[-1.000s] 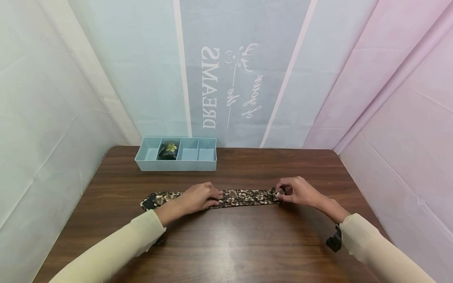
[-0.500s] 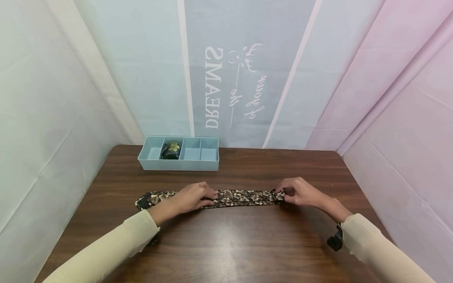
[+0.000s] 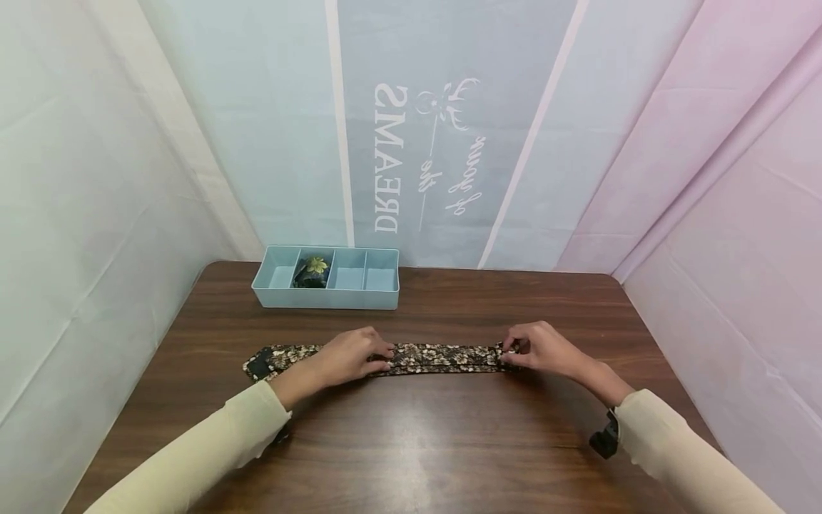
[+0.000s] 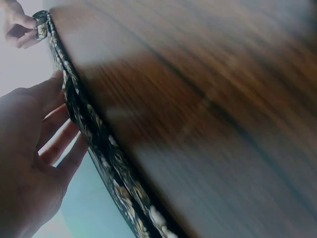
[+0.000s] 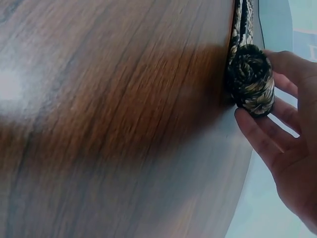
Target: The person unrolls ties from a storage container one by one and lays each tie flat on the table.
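Note:
A dark necktie point(image 3: 443, 358) with a cream and brown floral pattern lies across the table, its pointed wide end to the left. Its right end is wound into a small roll point(image 5: 251, 79), whose coil faces the camera in the right wrist view. My right hand point(image 3: 546, 348) grips that roll between thumb and fingers. Near the tie's middle, my left hand point(image 3: 343, 357) holds the strip with bent fingers and thumb, partly covering it. In the left wrist view the tie's folded layers point(image 4: 94, 126) part slightly beside the left fingers point(image 4: 59, 141).
A light blue tray point(image 3: 330, 298) with several compartments stands behind the tie, left of centre. A dark rolled item point(image 3: 312, 273) with a yellow-green leaf pattern sits in its second compartment from the left. Brown wooden table point(image 3: 411, 428); printed fabric hangs behind it.
The left hand and the tie's pointed end have shifted slightly left. My right hand keeps its grip on the roll, with small finger movements. The view has shifted a little.

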Motion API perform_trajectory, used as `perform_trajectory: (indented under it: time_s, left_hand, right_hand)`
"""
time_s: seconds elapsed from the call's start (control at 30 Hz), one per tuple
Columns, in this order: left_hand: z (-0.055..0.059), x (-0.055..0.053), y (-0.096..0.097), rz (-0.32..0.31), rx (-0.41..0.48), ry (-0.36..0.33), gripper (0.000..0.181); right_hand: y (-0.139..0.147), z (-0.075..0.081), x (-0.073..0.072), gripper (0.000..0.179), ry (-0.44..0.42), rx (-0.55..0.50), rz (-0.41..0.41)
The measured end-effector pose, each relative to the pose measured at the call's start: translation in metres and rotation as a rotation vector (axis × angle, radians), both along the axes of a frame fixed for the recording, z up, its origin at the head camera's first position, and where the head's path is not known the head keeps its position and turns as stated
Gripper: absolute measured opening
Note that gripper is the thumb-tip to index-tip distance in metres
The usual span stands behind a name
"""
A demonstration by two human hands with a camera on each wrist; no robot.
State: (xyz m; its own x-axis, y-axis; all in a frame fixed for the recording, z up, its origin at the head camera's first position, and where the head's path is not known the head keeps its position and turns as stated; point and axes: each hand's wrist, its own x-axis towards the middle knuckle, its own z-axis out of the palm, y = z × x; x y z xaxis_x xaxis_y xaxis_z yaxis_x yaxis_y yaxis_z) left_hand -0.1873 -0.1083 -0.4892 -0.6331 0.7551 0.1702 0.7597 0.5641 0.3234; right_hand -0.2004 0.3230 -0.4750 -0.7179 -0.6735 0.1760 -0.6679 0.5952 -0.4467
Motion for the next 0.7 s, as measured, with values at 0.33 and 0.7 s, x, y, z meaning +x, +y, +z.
perform_trajectory:
  time_s: [0.33, 0.7]
  left_hand:
    - [0.001, -0.005, 0.028, -0.027, 0.030, 0.013, 0.037]
    - [-0.002, -0.009, 0.062, -0.075, 0.019, -0.041, 0.036]
  right_hand:
    - [-0.007, 0.008, -0.003, 0.013, -0.029, 0.068, -0.002]
    - [-0.006, 0.009, -0.004, 0.021, -0.038, 0.112, 0.084]
